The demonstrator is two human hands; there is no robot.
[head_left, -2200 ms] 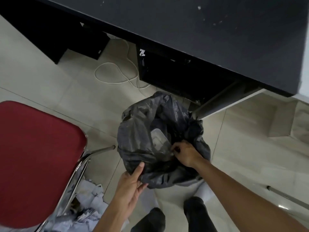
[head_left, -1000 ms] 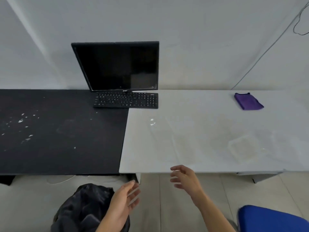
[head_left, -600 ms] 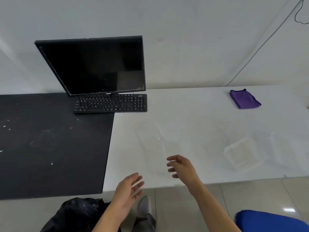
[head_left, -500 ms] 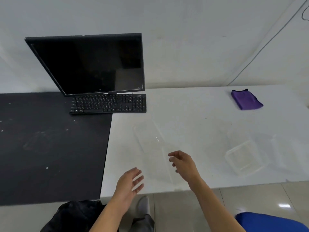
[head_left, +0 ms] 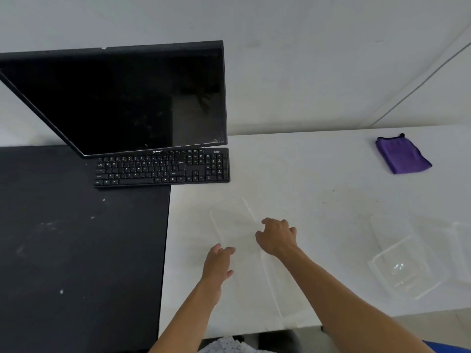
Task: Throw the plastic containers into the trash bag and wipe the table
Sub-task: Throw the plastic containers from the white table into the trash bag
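Note:
A long clear plastic container (head_left: 233, 220) lies open on the white table (head_left: 318, 179), its second half (head_left: 283, 289) reaching toward the front edge. My right hand (head_left: 276, 235) hovers over its middle, fingers curled downward, holding nothing that I can make out. My left hand (head_left: 219, 261) reaches in from the left with fingers relaxed, just short of the container's near edge. Another clear container (head_left: 407, 268) sits open at the right. A folded purple cloth (head_left: 402, 155) lies at the back right. The trash bag is out of view.
A black monitor (head_left: 127, 98) and black keyboard (head_left: 163, 166) stand at the back, straddling the seam between the black desk (head_left: 76, 238) and the white table. A blue chair edge (head_left: 448, 349) shows at the bottom right.
I have turned from the trash bag on the floor up to the table. Both hands have moved forward over the white table, onto the long clear container.

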